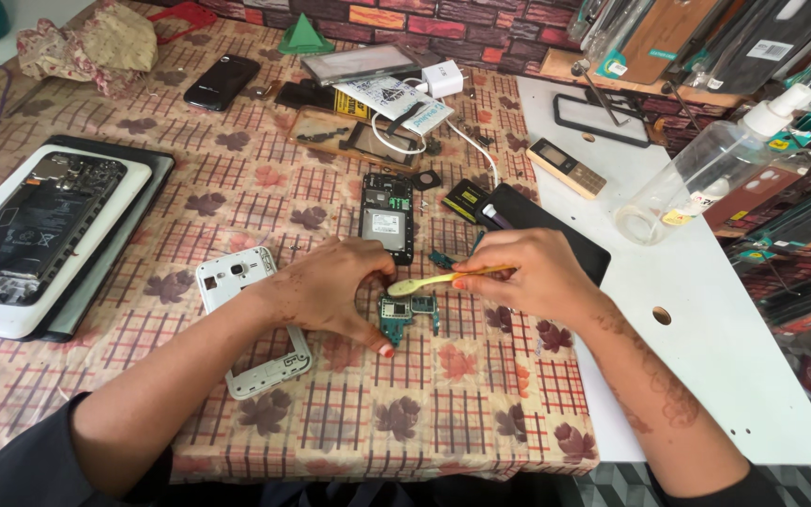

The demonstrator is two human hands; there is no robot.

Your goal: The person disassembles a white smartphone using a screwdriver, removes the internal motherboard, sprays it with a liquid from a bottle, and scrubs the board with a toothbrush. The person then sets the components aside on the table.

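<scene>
Right hand (pixel 532 272) pinches a small yellow brush (pixel 438 279), bristles down by the green circuit board (pixel 405 314) lying on the checked cloth (pixel 443 394). Left hand (pixel 330 291) pins the board with its fingertips. I'd brush lightly and hold the board flat, near the white phone frame (pixel 251 319).

1. White phone frame (pixel 253 324) laid on patterned cloth (pixel 443 413), left of centre.
2. Opened phone (pixel 35 225) seen on white pad (pixel 11 319), far left.
3. Black phone (pixel 222 82) placed near top, w/ green pyramid (pixel 305 36) behind it.
4. White charger (pixel 443 78) & cable set by tablet (pixel 359 64).
5. Clear spray bottle (pixel 706 174) laid on white table (pixel 734 376), right.
6. Bar phone (pixel 567 167) set nearby.
</scene>
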